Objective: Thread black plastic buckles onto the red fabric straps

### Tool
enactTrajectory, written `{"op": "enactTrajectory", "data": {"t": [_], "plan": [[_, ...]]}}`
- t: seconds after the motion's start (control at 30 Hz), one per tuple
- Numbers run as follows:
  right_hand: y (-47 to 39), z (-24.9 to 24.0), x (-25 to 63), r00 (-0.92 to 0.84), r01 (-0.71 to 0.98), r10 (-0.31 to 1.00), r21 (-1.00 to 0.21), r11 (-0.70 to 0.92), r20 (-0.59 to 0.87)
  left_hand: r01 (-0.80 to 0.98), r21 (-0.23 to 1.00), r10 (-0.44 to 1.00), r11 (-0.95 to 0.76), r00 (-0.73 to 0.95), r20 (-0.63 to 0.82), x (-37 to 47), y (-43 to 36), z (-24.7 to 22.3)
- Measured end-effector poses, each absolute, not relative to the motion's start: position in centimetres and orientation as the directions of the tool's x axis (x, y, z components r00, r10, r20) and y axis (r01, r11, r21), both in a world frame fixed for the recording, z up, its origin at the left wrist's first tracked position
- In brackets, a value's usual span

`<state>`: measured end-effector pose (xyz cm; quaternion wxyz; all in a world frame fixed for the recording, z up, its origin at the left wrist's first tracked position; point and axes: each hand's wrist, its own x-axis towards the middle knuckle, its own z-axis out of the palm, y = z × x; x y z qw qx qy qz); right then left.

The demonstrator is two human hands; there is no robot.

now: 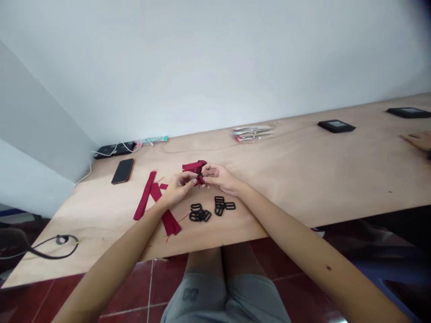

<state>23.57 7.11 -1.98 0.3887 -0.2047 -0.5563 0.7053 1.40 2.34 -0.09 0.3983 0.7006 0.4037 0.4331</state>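
Observation:
My left hand [181, 186] and my right hand [221, 178] meet over the table, fingers pinched on a small black buckle with red strap [201, 179]. Right behind them lies a pile of red straps with black pieces [193, 166], partly hidden by my fingers. Loose red strips [145, 195] lie to the left, some partly under my left forearm. Closer to the front edge are two small heaps of black buckles, one [199, 213] left of the other [222, 205].
On the wooden table [289, 179] are a phone [123, 171], a black power strip [114, 150] with white cable, plastic packets [252, 133] and two black devices [336, 126] [409, 112]. Another person's hand [419, 141] rests at the far right. A black cable [54, 257] loops at the left.

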Motion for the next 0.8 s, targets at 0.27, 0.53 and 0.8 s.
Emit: {"op": "enactTrajectory", "data": {"t": [0.27,0.53,0.8], "plan": [[7.11,-2.52,23.24,-0.556,-0.286,0.817,-0.958,-0.018,0.151,0.233,0.883,0.907,-0.408,0.216,0.363,1.95,1.97,0.03],[7.35,-2.75,22.87,-0.547,-0.150,0.808,-0.975,0.161,0.218,0.498,0.594,0.772,-0.631,0.332,0.542,2.08,1.64,-0.11],[7.40,-1.78,23.47,-0.403,-0.205,0.877,-0.959,0.193,0.262,0.612,0.520,0.780,-0.596,0.289,0.555,1.77,1.99,-0.10]]}}
